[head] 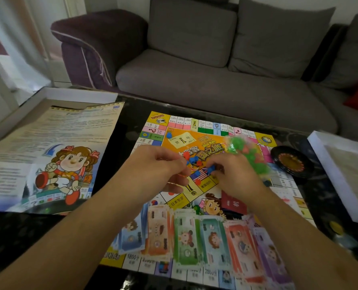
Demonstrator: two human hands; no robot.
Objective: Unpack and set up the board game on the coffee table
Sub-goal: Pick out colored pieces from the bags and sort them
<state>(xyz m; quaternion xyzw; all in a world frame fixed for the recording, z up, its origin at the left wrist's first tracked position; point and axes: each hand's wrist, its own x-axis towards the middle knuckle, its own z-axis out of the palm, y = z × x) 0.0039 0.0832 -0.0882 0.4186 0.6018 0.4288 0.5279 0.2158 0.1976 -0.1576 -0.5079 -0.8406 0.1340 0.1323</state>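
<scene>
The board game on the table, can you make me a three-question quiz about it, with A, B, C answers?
1. Where is the black spinner wheel?
A. on the sofa
B. by the game board's right edge
C. inside the box on the left

2. What colours are the little pieces in the clear bag?
A. green and pink-red
B. black and white
C. only yellow

3. What is the game board like now?
A. folded shut
C. standing upright
B. spread flat on the table

Answers:
1 B, the wheel lies on the dark table beside the board's right edge.
2 A, green and pink-red bits show through the bag above the right hand.
3 B, it lies open with paper money laid along its near side.
</scene>
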